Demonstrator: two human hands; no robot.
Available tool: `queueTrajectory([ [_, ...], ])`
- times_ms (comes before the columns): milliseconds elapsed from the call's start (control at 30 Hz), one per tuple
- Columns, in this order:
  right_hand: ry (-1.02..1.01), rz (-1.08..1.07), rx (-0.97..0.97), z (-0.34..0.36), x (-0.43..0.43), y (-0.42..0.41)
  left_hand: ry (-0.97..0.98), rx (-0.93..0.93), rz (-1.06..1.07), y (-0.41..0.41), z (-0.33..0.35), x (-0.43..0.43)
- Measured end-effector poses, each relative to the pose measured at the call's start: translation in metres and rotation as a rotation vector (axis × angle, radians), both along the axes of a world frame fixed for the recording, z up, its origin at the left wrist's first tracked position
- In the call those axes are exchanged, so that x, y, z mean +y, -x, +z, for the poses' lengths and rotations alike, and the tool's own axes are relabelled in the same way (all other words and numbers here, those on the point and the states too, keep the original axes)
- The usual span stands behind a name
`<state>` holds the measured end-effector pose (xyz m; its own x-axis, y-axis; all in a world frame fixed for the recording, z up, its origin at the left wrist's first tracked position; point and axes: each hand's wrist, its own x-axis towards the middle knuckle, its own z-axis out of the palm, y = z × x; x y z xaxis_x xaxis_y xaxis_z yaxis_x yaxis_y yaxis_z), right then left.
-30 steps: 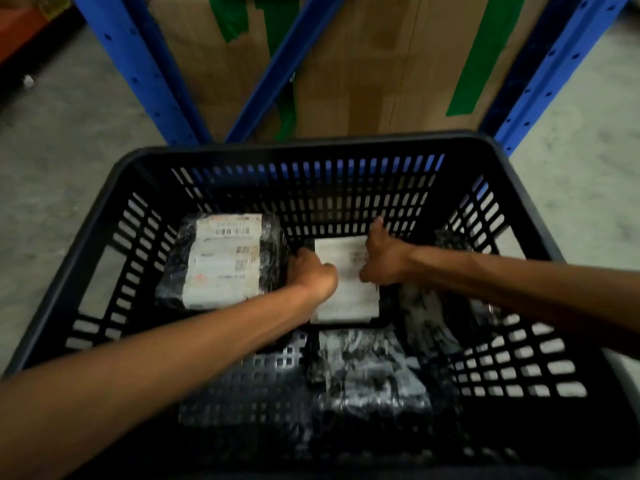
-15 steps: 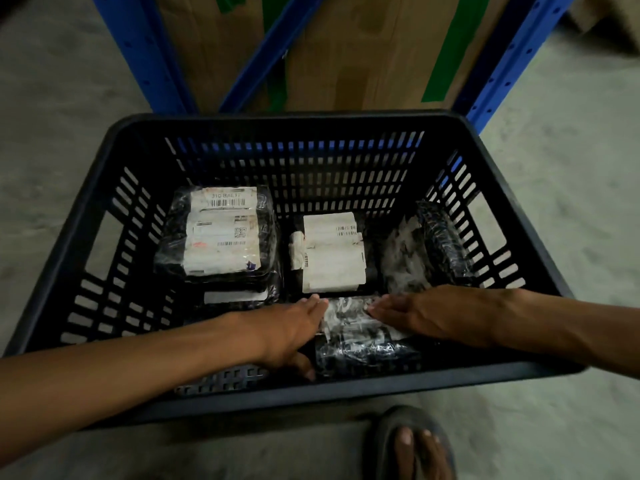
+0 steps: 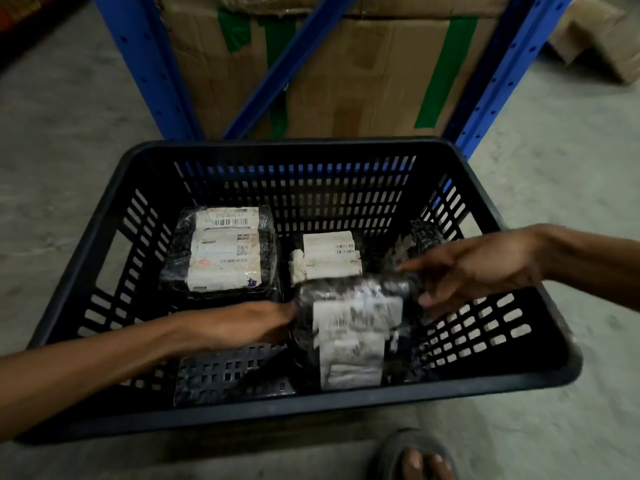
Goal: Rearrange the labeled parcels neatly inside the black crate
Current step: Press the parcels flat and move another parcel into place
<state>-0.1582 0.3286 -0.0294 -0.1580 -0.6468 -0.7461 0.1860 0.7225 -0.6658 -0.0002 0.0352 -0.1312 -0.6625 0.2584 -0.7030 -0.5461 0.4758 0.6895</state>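
Observation:
A black slotted crate (image 3: 104,244) stands on the floor. At its back left lies a black-wrapped parcel (image 3: 223,252) with white barcode labels facing up. A smaller white-labelled parcel (image 3: 329,256) lies at the back middle. A dark parcel (image 3: 420,235) leans against the right wall. Near the front, a black parcel with a white label (image 3: 349,334) is tipped up and blurred. My left hand (image 3: 249,323) grips its left edge. My right hand (image 3: 474,268) holds its top right corner with the fingertips.
Blue rack uprights (image 3: 152,64) and a diagonal brace stand just behind the crate, with a large cardboard box (image 3: 363,74) taped in green behind them. A sandalled foot (image 3: 415,459) is in front of the crate. Grey concrete floor lies on both sides.
Both hands left the back-middle parcel, came to the front parcel, and have lifted and turned it so its label faces me. The camera has pulled back.

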Motion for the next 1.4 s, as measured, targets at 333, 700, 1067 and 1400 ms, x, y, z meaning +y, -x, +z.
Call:
queueTrajectory([
  [333, 0.078, -0.690, 0.403, -0.022, -0.066, 0.000, 0.019, 0.170, 0.827, 0.062, 0.041, 0.061],
  [700, -0.083, -0.615, 0.432, -0.092, -0.096, 0.031, 0.390, 0.035, 0.991, 0.123, 0.005, 0.080],
  [1067, -0.304, -0.224, 0.575, -0.070, -0.100, 0.035, 0.433, 0.053, 0.930, 0.118, 0.010, 0.091],
  [1400, -0.345, 0.940, 1.428, 0.043, -0.036, 0.010, -0.020, -0.172, 0.597, 0.060, 0.012, 0.163],
])
